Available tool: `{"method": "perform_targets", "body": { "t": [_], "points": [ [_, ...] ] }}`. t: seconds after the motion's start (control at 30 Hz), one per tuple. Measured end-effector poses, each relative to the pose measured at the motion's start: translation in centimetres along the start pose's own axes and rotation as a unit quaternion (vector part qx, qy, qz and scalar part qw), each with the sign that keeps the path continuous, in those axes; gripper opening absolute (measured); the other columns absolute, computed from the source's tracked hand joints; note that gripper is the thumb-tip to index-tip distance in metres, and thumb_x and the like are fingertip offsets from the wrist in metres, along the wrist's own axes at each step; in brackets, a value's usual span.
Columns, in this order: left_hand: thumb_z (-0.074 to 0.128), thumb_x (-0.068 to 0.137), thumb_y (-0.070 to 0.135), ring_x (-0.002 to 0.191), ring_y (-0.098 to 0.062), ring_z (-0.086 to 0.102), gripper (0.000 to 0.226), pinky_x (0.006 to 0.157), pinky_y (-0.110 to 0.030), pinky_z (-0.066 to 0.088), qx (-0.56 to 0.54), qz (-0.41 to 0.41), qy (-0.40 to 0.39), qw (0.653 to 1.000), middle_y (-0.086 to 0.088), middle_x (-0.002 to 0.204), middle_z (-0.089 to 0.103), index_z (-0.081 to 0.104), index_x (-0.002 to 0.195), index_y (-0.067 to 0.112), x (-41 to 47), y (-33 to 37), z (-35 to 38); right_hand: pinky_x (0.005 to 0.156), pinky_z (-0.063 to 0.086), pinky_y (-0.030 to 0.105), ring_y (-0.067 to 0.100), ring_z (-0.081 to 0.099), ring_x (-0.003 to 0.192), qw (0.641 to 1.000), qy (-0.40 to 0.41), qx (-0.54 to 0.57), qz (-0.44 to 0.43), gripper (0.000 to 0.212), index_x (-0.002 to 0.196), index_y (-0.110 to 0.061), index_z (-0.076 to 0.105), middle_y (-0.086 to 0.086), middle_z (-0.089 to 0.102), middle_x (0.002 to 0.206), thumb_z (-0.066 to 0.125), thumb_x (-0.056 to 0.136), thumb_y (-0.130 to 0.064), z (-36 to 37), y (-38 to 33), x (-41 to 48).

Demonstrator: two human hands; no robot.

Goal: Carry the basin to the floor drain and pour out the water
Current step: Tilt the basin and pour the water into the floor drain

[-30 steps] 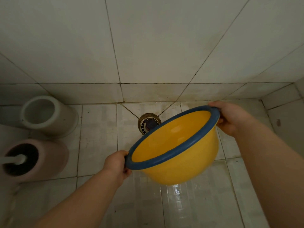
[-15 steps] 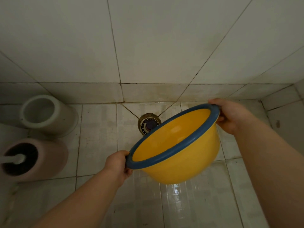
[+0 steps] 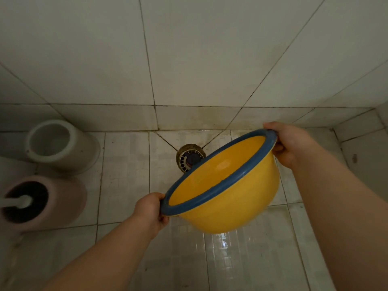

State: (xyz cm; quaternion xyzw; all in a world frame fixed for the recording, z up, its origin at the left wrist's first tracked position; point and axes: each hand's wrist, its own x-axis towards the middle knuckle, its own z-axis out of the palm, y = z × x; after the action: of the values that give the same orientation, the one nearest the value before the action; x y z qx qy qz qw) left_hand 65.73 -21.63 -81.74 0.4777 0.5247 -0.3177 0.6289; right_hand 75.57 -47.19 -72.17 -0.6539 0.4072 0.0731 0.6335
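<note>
We hold the yellow basin (image 3: 231, 202) tipped just in front of the floor drain (image 3: 190, 157), left hand (image 3: 151, 208) and right hand (image 3: 291, 143) clamped on opposite sides of its blue rim. Carrying looks done; no water shows inside, so pouring seems nearly finished.

at your far left stands a pink holder (image 3: 63, 204) with a white brush handle (image 3: 14, 202) poking out of its dark opening. just beyond the holder sits an open white pot (image 3: 69, 148). beyond the pot rises the white tiled wall (image 3: 210, 49).
</note>
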Motion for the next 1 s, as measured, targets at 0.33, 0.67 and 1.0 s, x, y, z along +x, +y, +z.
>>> {"method": "perform_targets", "body": {
  "t": [0.33, 0.67, 1.0],
  "points": [
    [0.039, 0.089, 0.008, 0.051, -0.016, 0.037, 0.025, 0.037, -0.015, 0.031, 0.043, -0.006, -0.004, 0.999, -0.006, 0.060, 0.041, 0.046, 0.065, 0.009, -0.1, -0.2, 0.2, 0.029, 0.026, 0.014, 0.004, 0.029, 0.022, 1.000, 0.015, -0.014, 0.000, 0.029, 0.061, -0.014, 0.044, -0.010, 0.035, 0.025, 0.061, 0.085, -0.017, 0.7, -0.5, -0.2],
    [0.039, 0.089, 0.008, 0.050, -0.017, 0.035, 0.024, 0.029, -0.009, 0.031, 0.030, -0.018, -0.017, 0.999, -0.007, 0.061, 0.041, 0.045, 0.066, 0.008, -0.3, -0.2, 0.2, 0.028, 0.026, 0.011, 0.004, 0.029, 0.018, 1.000, 0.005, -0.015, 0.012, 0.035, 0.057, -0.015, 0.040, -0.008, 0.033, 0.022, 0.062, 0.084, -0.022, 1.0, -1.1, -0.3],
    [0.037, 0.090, 0.007, 0.044, -0.014, 0.034, 0.027, 0.031, -0.007, 0.031, 0.033, -0.026, -0.025, 0.999, -0.005, 0.051, 0.042, 0.043, 0.063, 0.009, -1.2, 0.2, 0.1, 0.028, 0.025, 0.015, 0.006, 0.028, 0.023, 1.000, -0.013, 0.017, 0.002, 0.035, 0.055, -0.016, 0.041, -0.009, 0.036, 0.028, 0.064, 0.081, -0.018, 1.6, -1.7, -0.3]
  ]
}}
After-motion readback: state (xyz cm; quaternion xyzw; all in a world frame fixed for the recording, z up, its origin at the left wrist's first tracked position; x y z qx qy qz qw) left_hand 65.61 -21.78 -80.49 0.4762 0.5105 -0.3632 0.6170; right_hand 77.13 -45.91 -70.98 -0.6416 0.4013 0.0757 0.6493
